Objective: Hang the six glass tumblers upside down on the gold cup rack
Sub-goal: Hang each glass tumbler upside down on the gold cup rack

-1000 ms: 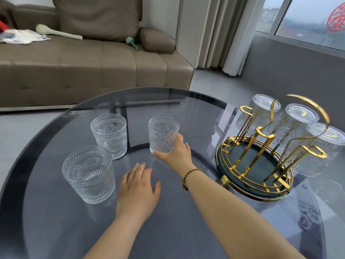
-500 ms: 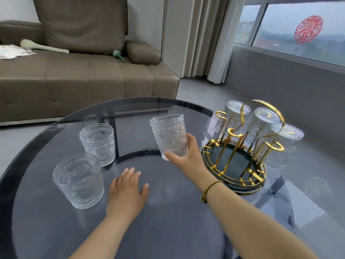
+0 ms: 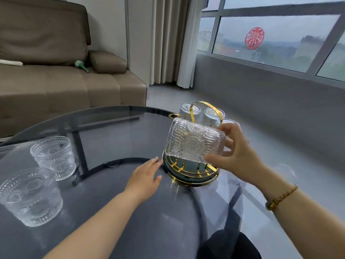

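Note:
My right hand (image 3: 237,156) grips an embossed glass tumbler (image 3: 190,141), turned mouth down and tilted, just above the near side of the gold cup rack (image 3: 188,174). Three tumblers (image 3: 211,114) hang upside down on the rack's far side, partly hidden behind the held glass. My left hand (image 3: 145,178) lies flat on the glass table with its fingertips at the rack's round base, holding nothing. Two more tumblers stand upright at the left: one farther back (image 3: 54,156), one nearer me (image 3: 29,197).
The round dark glass table (image 3: 112,131) fills the lower view; its far edge curves just behind the rack. A brown sofa (image 3: 65,86) stands beyond on the left, curtains and a window wall on the right. A dark shape (image 3: 229,245) shows below the table's near edge.
My right hand lifted the tumbler off the table, carried it right and turned it mouth down over the rack. My left hand slid right to the rack's base. The view swung right.

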A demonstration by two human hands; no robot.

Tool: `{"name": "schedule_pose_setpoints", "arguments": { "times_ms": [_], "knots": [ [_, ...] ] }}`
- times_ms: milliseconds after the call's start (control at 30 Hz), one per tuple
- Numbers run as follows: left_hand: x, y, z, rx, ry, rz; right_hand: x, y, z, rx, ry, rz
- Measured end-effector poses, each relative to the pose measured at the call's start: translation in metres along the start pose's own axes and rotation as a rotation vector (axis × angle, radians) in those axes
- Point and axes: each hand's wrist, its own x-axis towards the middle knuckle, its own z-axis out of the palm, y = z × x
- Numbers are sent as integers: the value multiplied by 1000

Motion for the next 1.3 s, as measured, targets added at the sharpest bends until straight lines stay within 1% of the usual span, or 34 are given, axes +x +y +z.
{"name": "schedule_pose_setpoints", "arguments": {
  "times_ms": [133, 200, 267, 400, 533, 733, 867, 1067, 1300],
  "knots": [
    [19, 13, 5, 23, -68, 56, -10, -17, -50, -144, 6, 54],
    [26, 15, 8, 53, -106, 55, -11, -26, -66, -271, 13, 80],
    [29, 13, 10, 74, -123, 48, -10, -30, -78, -339, 22, 98],
    [29, 8, 15, 103, -112, 70, -2, -35, -91, -441, 32, 126],
    [28, 8, 18, 126, -92, 77, 12, -38, -86, -558, -10, 115],
    [26, 8, 20, 109, -99, 67, 32, -32, -72, -618, -7, 90],
    [28, 8, 19, 109, -100, 70, 39, -22, -59, -655, -74, 100],
    [28, 7, 21, 91, -100, 69, 38, 1, -38, -637, -158, 165],
    [28, 3, 26, 89, -92, 71, 38, 14, -27, -636, -163, 180]
  ]
}}
